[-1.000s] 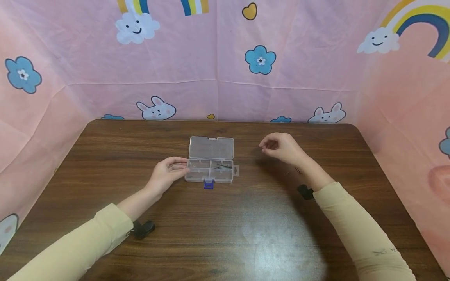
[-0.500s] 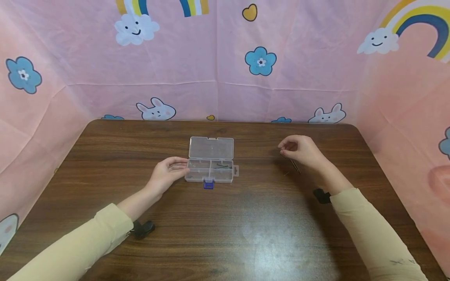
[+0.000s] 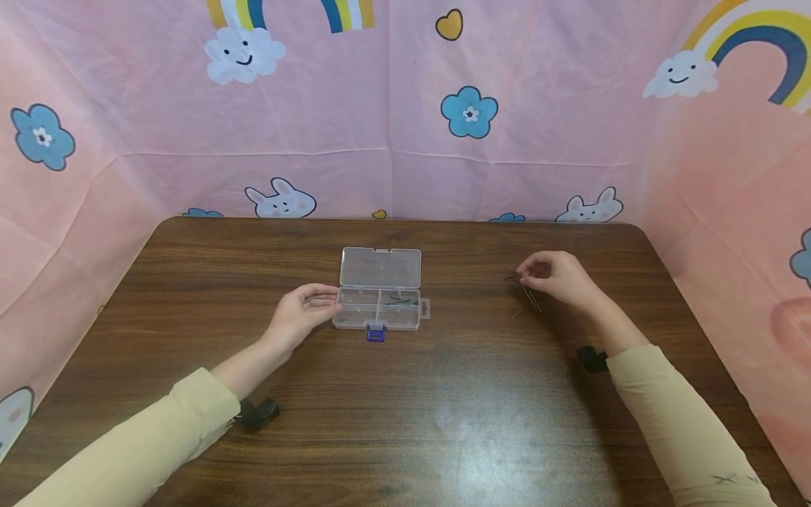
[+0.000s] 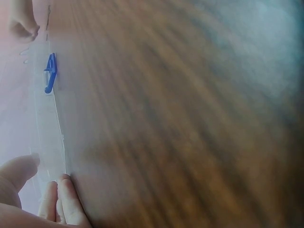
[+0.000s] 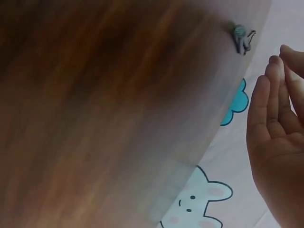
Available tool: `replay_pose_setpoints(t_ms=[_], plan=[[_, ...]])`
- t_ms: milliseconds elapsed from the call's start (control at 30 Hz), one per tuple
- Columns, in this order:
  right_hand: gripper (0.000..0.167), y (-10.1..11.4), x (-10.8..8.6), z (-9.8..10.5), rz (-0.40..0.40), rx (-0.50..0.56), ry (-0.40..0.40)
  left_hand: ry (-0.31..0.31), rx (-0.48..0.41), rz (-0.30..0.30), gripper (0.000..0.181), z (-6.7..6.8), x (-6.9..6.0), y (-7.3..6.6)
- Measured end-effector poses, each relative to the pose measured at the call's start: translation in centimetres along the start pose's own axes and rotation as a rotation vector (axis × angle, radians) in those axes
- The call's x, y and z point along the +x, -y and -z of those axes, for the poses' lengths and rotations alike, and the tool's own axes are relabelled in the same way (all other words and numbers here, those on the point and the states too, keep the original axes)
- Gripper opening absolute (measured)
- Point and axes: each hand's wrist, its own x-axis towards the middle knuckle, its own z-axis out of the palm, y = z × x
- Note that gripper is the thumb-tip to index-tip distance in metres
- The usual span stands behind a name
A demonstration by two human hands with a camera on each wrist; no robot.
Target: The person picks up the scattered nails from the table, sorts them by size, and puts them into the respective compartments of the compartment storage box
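A clear plastic divided box (image 3: pixel 357 317) stands on the table with its lid (image 3: pixel 381 268) raised at the back and a blue latch (image 3: pixel 376 334) at its front. Thin dark metal pieces (image 3: pixel 402 301) lie in its right half. My left hand (image 3: pixel 298 313) grips the box's left end, thumb toward the front. To the right, my right hand (image 3: pixel 556 274) hovers over a few thin metal rods (image 3: pixel 532 299), one bent. In the right wrist view its fingers are fairly straight, with thumb and fingertips close together, and nothing shows between them. The small metal pieces (image 5: pixel 241 40) lie apart from them.
The brown wooden table (image 3: pixel 405 408) is bordered by pink patterned cloth (image 3: pixel 532 91) at the back and sides. A thin reddish piece (image 3: pixel 516 314) lies near the rods. Black wrist cameras (image 3: pixel 258 414) sit under both forearms.
My right hand has moved right and slightly nearer, and the metal rods beneath it have come into view. My left hand and the box have stayed in place.
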Motion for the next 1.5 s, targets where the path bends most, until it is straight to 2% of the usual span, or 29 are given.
replay_pose_setpoints(t_ms=[633, 1033, 1500], plan=[[0.014, -1.6, 0.0, -0.2, -0.033, 0.019, 0.086, -0.007, -0.009, -0.006, 0.047, -0.1, -0.2, 0.0], [0.015, -1.5, 0.0, -0.4, -0.011, 0.025, 0.081, -0.013, -0.019, -0.004, 0.047, -0.3, -0.5, 0.1], [0.013, -1.5, 0.3, -0.7, -0.050, 0.005, 0.088, -0.013, -0.004, 0.000, 0.048, -0.3, -0.4, 0.0]])
